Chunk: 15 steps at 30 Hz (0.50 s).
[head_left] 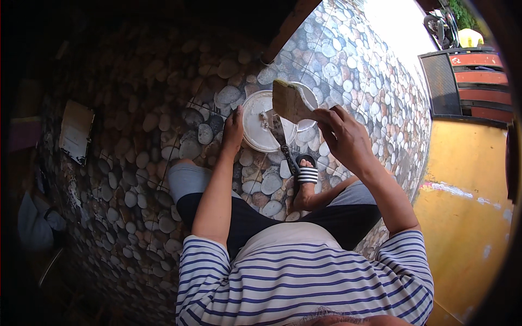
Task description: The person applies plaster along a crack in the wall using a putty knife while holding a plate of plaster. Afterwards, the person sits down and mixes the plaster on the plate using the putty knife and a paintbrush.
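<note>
My right hand point(348, 138) is closed round the narrow end of a wide, flat, tan tool point(293, 102), held above the white containers; whether it is a brush or a scraper I cannot tell. A round white bucket point(254, 138) with whitish paste smeared inside stands on the floor before me. Against its left rim rests my left hand point(234, 132), its fingers closed at the edge. Across the bucket's right side leans a putty knife point(280, 133), with its dark handle toward my foot. A second round white container or lid point(309, 98) is partly hidden behind the tan tool.
Pebble-patterned tiles point(217, 70) make up the floor. My sandalled foot point(307, 174) is close to the knife handle. A pale, worn board point(76, 132) lies at the left. On the right stand a yellow wall point(462, 163) and a red-slatted gate point(478, 79).
</note>
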### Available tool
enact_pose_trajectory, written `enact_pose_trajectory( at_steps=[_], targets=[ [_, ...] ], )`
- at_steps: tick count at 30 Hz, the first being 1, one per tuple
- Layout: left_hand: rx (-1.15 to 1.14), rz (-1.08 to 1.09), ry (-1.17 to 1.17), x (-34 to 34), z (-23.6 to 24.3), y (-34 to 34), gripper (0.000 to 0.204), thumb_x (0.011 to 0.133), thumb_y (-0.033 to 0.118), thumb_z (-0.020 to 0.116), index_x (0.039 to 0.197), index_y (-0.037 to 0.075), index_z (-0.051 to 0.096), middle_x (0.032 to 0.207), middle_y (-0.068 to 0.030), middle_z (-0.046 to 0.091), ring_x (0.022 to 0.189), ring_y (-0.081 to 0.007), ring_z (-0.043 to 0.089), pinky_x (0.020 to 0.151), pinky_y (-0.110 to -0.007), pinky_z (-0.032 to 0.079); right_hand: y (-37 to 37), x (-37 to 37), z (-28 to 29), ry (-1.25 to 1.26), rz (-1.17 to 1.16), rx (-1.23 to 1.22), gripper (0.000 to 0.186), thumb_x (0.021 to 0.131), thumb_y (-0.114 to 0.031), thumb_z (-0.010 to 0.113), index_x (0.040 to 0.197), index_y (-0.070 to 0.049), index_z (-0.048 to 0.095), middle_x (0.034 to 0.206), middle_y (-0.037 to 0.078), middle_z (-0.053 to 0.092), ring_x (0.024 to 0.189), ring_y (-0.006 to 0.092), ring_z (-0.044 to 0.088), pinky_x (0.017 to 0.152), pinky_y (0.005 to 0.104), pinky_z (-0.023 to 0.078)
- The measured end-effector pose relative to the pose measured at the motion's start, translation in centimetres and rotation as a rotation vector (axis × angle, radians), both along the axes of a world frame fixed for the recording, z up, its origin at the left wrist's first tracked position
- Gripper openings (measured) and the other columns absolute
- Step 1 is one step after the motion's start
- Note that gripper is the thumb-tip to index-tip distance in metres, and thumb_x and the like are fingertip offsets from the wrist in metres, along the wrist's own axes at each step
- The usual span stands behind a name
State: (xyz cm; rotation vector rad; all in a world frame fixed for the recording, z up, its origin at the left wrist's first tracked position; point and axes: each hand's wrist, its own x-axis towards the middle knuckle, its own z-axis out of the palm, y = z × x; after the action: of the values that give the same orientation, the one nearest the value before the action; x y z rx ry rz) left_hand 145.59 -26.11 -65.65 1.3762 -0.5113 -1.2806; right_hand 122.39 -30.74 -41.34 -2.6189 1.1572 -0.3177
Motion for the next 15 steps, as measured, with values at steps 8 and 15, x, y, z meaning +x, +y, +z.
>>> enact_pose_trajectory(
  at_steps=[8, 15],
  targets=[
    [0.002, 0.032, 0.025, 0.4, -0.2, 0.1, 0.056, 0.105, 0.042, 0.043, 0.128, -0.007, 0.056, 0.126, -0.0165, 0.063, 0.115, -0.0210, 0.058, 0.099, -0.031, 0.043, -0.4, -0.2, -0.4, -0.054, -0.091, 0.076, 0.020, 0.091, -0.009, 0.064, 0.110, -0.011, 0.064, 0.096, 0.011, 0.063, 0.080, 0.0337, 0.067, 0.065, 0.0417, 0.054],
    [-0.031, 0.132, 0.109, 2.5, -1.1, 0.5, 0.053, 0.104, 0.042, 0.046, 0.125, -0.006, 0.059, 0.121, -0.0144, 0.065, 0.109, -0.0190, 0.059, 0.095, -0.030, 0.045, -5.8, -3.4, -3.5, 0.056, -0.271, 0.193, 0.015, 0.092, -0.014, 0.060, 0.102, -0.006, 0.067, 0.094, 0.016, 0.068, 0.087, 0.0367, 0.067, 0.075, 0.0445, 0.053]
  ],
)
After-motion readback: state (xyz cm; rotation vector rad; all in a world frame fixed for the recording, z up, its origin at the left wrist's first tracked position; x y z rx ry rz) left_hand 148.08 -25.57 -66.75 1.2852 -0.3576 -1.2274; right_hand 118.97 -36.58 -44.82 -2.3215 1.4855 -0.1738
